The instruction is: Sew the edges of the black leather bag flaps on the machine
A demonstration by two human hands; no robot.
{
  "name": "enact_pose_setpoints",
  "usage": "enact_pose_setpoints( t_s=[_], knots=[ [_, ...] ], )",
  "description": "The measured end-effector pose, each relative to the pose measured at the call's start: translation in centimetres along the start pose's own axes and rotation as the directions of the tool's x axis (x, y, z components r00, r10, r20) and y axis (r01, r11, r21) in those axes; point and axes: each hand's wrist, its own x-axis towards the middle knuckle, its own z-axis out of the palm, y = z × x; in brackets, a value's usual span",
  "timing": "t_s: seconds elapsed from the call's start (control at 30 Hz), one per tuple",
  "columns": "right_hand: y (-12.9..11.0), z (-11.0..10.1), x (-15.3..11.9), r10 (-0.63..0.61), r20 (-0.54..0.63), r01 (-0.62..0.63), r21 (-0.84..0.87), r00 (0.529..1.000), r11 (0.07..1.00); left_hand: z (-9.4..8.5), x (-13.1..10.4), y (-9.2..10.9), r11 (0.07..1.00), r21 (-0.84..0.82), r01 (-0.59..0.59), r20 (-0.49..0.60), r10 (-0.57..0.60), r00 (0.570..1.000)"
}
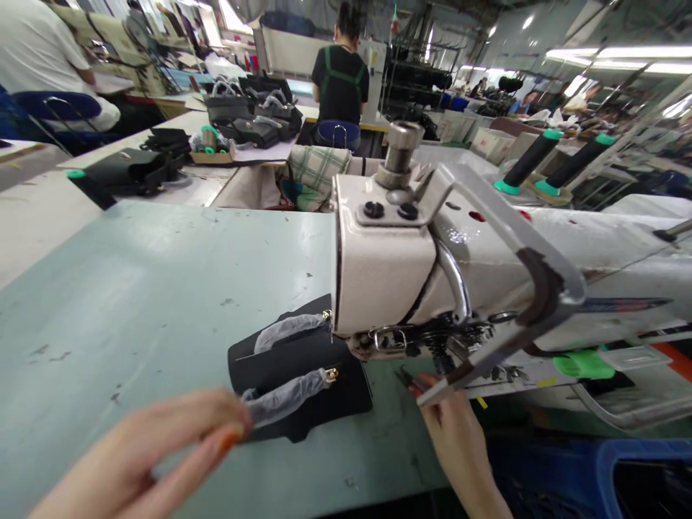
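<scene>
A black bag panel [303, 364] lies flat on the pale green table, partly under the sewing machine's head [386, 267]. Two handles wrapped in clear plastic [295, 398] with gold-coloured fittings are attached to it. My left hand [167, 447], blurred, is at the panel's near left edge, its fingertips overlapping the end of the nearer handle. Orange shows at its thumb tip. Whether it grips or only touches there, I cannot tell. Right of the panel, below the machine, my right hand [454, 432] is closed on dark thread snips [404, 376], their pointed tips directed left.
A bent metal guard [556, 288] juts from the machine above my right hand. Black thread cones [530, 162] stand behind it. A blue crate [605, 468] is at lower right. Black bags [254, 115] sit on a farther table. Co-workers [340, 79] sit beyond.
</scene>
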Motion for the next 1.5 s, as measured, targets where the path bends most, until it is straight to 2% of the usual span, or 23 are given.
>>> enact_pose_setpoints(
  t_s=[0.07, 0.13, 0.2, 0.27, 0.33, 0.4, 0.47, 0.57, 0.67, 0.73, 0.83, 0.9, 0.97, 1.07, 1.1, 1.13, 1.2, 1.23, 1.3, 1.33, 1.37, 1.43, 1.5],
  knots=[
    [2.2, 0.4, -0.4, -0.081, -0.012, 0.077, -0.199, 0.997, 0.977, -0.3, 4.0, -1.9, 0.989, 0.013, 0.150, 0.034, -0.150, 0.988],
    [3.4, 1.1, -0.5, -0.141, -0.012, 0.130, -0.314, 0.990, 0.940, 1.1, 8.2, -3.7, 0.979, -0.011, 0.202, 0.120, -0.199, 0.972],
    [3.9, 1.4, -0.6, -0.178, -0.026, 0.158, -0.343, 0.984, 0.926, 3.0, 11.1, -5.0, 0.947, -0.104, 0.303, 0.271, -0.266, 0.925],
    [3.8, 1.0, -0.9, -0.159, -0.078, 0.130, -0.285, 0.984, 0.950, 4.2, 12.1, -5.7, 0.928, -0.138, 0.346, 0.289, -0.296, 0.910],
    [2.7, 0.1, -1.2, -0.076, -0.138, 0.053, -0.165, 0.987, 0.985, 3.7, 11.3, -6.0, 0.918, -0.133, 0.373, 0.144, -0.355, 0.924],
    [0.2, -0.8, -1.5, -0.020, -0.166, 0.011, -0.059, 0.986, 0.998, 1.5, 9.4, -5.8, 0.917, -0.118, 0.381, -0.077, -0.391, 0.917],
    [-3.6, -1.4, -1.5, -0.076, -0.158, 0.075, -0.014, 0.985, 0.997, -1.2, 6.9, -5.1, 0.931, -0.076, 0.358, -0.238, -0.365, 0.900],
    [-10.5, -1.1, -0.3, -0.218, -0.031, 0.219, 0.044, 0.975, 0.975, -4.2, 3.4, -3.4, 0.946, 0.037, 0.321, -0.293, -0.297, 0.909],
    [-16.0, 0.4, 2.1, -0.174, 0.036, 0.175, -0.033, 0.984, 0.984, -4.7, 0.6, -2.1, 0.957, 0.098, 0.273, -0.332, -0.227, 0.916],
    [-18.1, 1.4, 3.8, -0.113, 0.073, 0.120, -0.111, 0.991, 0.986, -4.2, -0.9, -1.9, 0.965, 0.122, 0.233, -0.349, -0.178, 0.920],
    [-19.2, 2.4, 5.1, -0.093, 0.102, 0.108, -0.153, 0.990, 0.982, -4.1, -2.5, -2.3, 0.965, 0.159, 0.210, -0.358, -0.142, 0.923],
    [-18.8, 2.4, 4.7, -0.119, 0.122, 0.135, -0.134, 0.985, 0.982, -4.9, -2.4, -2.8, 0.951, 0.165, 0.262, -0.335, -0.196, 0.922],
    [-17.4, 1.7, 3.5, -0.149, 0.139, 0.159, -0.062, 0.979, 0.985, -6.1, -0.6, -3.7, 0.923, 0.191, 0.335, -0.254, -0.283, 0.925],
    [-13.4, 0.0, 0.6, -0.150, 0.159, 0.133, 0.116, 0.976, 0.984, -7.2, 6.0, -5.3, 0.894, 0.336, 0.296, -0.006, -0.312, 0.950],
    [-11.6, -0.6, -0.3, -0.137, 0.173, 0.109, 0.164, 0.975, 0.980, -7.1, 9.0, -5.6, 0.911, 0.360, 0.200, 0.097, -0.249, 0.964],
    [-9.6, -1.1, -1.1, -0.108, 0.173, 0.075, 0.190, 0.979, 0.979, -6.8, 12.1, -5.8, 0.922, 0.371, 0.109, 0.126, -0.166, 0.978],
    [-5.4, -1.7, -2.3, -0.035, 0.147, 0.011, 0.162, 0.989, 0.987, -5.8, 18.0, -5.2, 0.918, 0.393, 0.059, 0.009, -0.068, 0.998],
    [-3.4, -1.7, -2.5, 0.019, 0.113, -0.031, 0.108, 0.993, 0.994, -5.2, 20.2, -4.4, 0.919, 0.394, 0.027, -0.155, 0.037, 0.987],
    [0.0, -1.2, -2.3, 0.129, 0.060, -0.127, -0.034, 0.990, 0.991, -4.2, 22.7, -2.3, 0.946, 0.324, -0.022, -0.403, 0.159, 0.902],
    [1.3, -0.8, -2.0, 0.158, 0.029, -0.154, -0.107, 0.987, 0.982, -3.7, 22.6, -1.2, 0.964, 0.260, -0.060, -0.474, 0.181, 0.862],
    [2.2, -0.3, -1.5, 0.158, -0.003, -0.156, -0.173, 0.987, 0.973, -3.3, 21.6, -0.1, 0.976, 0.190, -0.101, -0.496, 0.185, 0.848],
    [2.8, 0.6, -0.4, 0.081, -0.065, -0.096, -0.279, 0.995, 0.956, -2.2, 17.1, 1.6, 0.982, 0.077, -0.173, -0.401, 0.190, 0.896],
    [1.8, 1.1, 0.6, -0.024, -0.098, -0.008, -0.308, 0.995, 0.951, -0.3, 10.5, 2.3, 0.962, 0.001, -0.274, -0.236, 0.266, 0.935]
  ],
)
